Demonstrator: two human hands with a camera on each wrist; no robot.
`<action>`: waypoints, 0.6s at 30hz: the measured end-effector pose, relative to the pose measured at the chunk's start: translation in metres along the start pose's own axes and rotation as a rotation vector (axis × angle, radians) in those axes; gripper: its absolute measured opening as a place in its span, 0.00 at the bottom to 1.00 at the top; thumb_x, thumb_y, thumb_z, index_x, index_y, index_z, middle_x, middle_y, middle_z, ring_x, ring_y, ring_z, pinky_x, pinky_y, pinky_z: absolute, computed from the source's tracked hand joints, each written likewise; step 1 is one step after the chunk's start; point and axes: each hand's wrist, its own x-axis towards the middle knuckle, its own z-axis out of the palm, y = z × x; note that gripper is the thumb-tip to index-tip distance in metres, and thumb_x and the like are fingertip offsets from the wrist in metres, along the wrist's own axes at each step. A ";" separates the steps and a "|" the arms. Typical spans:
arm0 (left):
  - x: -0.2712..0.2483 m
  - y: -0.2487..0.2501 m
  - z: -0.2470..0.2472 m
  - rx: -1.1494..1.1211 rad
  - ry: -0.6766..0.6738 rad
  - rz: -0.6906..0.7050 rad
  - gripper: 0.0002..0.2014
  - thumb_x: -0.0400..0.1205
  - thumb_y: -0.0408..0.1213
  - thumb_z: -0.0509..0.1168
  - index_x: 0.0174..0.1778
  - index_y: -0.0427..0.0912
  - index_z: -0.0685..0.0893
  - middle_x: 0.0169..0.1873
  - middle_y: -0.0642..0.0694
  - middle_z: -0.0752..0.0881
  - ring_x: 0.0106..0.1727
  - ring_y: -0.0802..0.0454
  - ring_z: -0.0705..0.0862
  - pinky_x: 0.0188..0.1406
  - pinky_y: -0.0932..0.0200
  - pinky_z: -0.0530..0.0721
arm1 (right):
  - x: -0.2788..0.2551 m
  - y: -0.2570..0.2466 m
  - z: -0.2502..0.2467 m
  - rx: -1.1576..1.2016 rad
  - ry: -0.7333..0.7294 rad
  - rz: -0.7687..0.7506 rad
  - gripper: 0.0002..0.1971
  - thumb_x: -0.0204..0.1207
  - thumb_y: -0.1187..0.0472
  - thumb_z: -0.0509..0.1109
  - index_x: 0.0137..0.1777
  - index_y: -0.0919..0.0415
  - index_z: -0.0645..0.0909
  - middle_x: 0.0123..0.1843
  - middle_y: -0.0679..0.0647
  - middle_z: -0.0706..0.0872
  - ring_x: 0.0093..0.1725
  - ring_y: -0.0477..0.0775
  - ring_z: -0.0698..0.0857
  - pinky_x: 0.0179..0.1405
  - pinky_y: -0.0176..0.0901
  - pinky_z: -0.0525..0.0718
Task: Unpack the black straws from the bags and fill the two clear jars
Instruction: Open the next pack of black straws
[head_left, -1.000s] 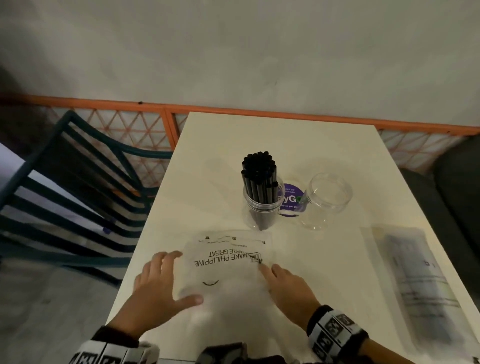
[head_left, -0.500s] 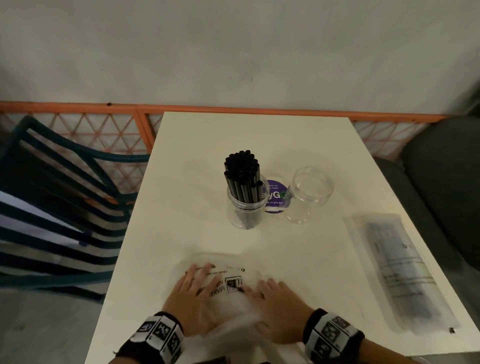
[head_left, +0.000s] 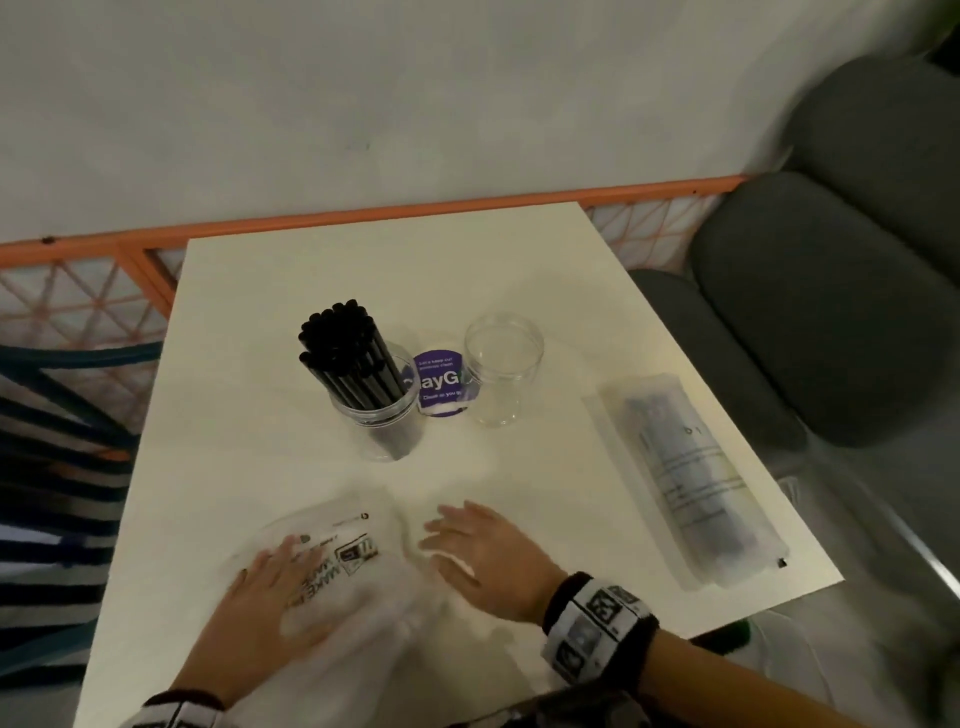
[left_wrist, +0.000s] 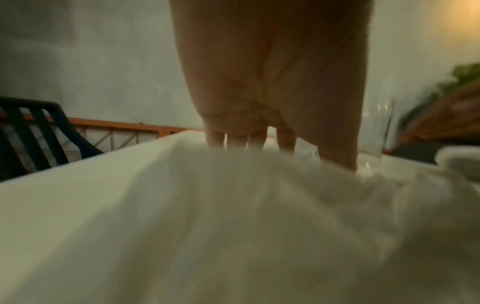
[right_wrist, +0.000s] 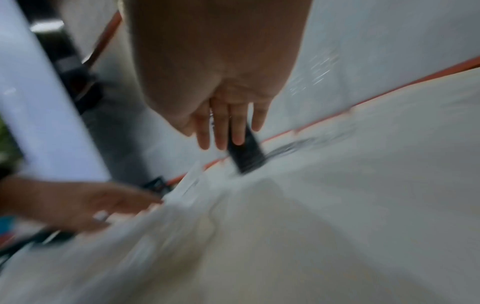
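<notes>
One clear jar (head_left: 382, 421) in the middle of the white table (head_left: 270, 291) holds a bundle of black straws (head_left: 345, 358). To its right stands an empty clear jar (head_left: 503, 369). A sealed bag of straws (head_left: 685, 483) lies along the table's right edge. My left hand (head_left: 275, 592) presses flat on a crumpled, empty white printed bag (head_left: 343, 551) near the front edge; its fingers (left_wrist: 235, 139) push into the bag (left_wrist: 233, 216). Just right of that bag is my right hand (head_left: 483, 551), open with fingers (right_wrist: 223, 131) straight and holding nothing.
A round purple sticker (head_left: 439, 382) lies between the jars. A dark slatted chair (head_left: 57, 467) stands to the left, grey cushioned seats (head_left: 831, 291) to the right. An orange lattice rail (head_left: 363, 213) and a wall run behind the table.
My right hand has come off the empty bag and moved right, fingers spread. The left hand stays pressed on the bag, which has bunched toward the front edge. The head view has shifted.
</notes>
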 end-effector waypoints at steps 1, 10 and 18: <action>-0.005 0.008 -0.010 -0.080 0.026 -0.014 0.41 0.73 0.67 0.61 0.79 0.50 0.61 0.81 0.48 0.58 0.79 0.44 0.64 0.74 0.50 0.64 | -0.009 0.016 -0.012 0.003 0.172 0.091 0.16 0.81 0.54 0.56 0.54 0.56 0.85 0.54 0.53 0.90 0.57 0.56 0.86 0.64 0.46 0.77; -0.001 0.118 -0.065 -0.316 0.430 0.224 0.09 0.76 0.45 0.70 0.51 0.58 0.83 0.45 0.65 0.84 0.45 0.65 0.83 0.42 0.75 0.76 | -0.113 0.160 -0.098 -0.067 0.277 1.275 0.38 0.67 0.47 0.75 0.73 0.63 0.66 0.67 0.69 0.75 0.67 0.70 0.74 0.64 0.63 0.73; 0.056 0.224 -0.028 -0.443 0.284 0.416 0.21 0.73 0.59 0.55 0.54 0.55 0.84 0.49 0.67 0.81 0.54 0.69 0.78 0.52 0.80 0.69 | -0.132 0.172 -0.099 0.299 -0.054 1.055 0.44 0.43 0.37 0.83 0.56 0.62 0.76 0.51 0.55 0.84 0.48 0.53 0.84 0.49 0.47 0.86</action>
